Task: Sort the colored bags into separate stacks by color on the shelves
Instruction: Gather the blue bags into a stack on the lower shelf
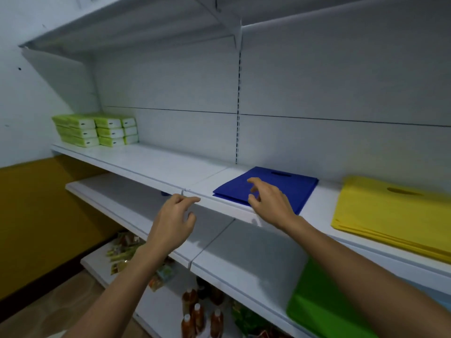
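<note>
A: Blue bags lie stacked flat on the white shelf. The yellow bags are near them on the right, and the green bags are on the lower shelf.

B: And the hands?

A: Both are empty. The right hand hovers over the blue stack's front corner, fingers apart and loosely bent. The left hand is at the shelf lip, fingers relaxed.

B: The risk?

A: The blue stack sits close to the lip. A careless brush could slide the thin, limp bags off, or skew them toward the yellow pile.
</note>
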`<state>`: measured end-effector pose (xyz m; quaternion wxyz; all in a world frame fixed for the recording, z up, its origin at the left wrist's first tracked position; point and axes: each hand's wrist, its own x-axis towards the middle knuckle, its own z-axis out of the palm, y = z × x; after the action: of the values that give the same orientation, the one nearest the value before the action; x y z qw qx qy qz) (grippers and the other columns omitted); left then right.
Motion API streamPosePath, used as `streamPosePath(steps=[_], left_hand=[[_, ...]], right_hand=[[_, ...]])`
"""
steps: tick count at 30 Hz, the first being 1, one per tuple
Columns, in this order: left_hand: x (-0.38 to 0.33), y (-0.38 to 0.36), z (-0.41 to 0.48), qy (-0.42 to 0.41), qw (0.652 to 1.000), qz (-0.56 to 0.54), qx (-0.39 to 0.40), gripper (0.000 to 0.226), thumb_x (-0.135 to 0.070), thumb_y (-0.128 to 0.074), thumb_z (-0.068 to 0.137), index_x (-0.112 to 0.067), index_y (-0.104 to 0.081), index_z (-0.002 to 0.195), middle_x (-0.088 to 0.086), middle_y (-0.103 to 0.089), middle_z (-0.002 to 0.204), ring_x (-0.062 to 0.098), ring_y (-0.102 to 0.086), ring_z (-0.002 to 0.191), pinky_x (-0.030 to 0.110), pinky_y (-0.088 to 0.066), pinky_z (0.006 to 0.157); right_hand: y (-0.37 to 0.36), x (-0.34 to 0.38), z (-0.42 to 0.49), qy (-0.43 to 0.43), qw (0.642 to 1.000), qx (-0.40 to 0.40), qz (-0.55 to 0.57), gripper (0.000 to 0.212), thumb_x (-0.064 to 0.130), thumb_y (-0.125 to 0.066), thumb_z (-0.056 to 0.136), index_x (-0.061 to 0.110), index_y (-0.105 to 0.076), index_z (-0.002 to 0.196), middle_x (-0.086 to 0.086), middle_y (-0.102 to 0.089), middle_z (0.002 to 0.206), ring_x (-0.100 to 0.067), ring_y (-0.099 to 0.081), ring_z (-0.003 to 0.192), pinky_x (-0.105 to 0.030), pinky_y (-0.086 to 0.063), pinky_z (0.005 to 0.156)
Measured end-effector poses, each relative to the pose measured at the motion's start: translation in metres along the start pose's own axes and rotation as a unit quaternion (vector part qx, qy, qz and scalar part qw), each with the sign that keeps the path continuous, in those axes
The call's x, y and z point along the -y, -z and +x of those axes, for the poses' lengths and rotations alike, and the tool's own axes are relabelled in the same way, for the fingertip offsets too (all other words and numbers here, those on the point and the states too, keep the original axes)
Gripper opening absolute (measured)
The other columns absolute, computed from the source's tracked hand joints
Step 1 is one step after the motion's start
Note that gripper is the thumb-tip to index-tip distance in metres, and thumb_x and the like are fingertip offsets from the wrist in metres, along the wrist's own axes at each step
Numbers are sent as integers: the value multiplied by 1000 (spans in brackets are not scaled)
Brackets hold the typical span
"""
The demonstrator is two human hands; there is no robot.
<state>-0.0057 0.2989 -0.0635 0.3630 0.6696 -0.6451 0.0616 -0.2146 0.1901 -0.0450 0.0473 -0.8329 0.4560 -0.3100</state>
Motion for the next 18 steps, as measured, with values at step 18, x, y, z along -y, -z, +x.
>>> streamPosePath(steps=[18], left_hand=[[36, -129, 198, -76, 985, -72, 135, 38, -18, -50, 90, -24, -51, 128, 4, -50, 123, 16, -53, 104, 24, -40, 86]], right_hand=[[22, -125, 75, -221, 962, -82, -137, 45, 23, -50, 91, 11, -42, 133, -10, -60, 118, -30, -55, 108, -34, -43, 81]])
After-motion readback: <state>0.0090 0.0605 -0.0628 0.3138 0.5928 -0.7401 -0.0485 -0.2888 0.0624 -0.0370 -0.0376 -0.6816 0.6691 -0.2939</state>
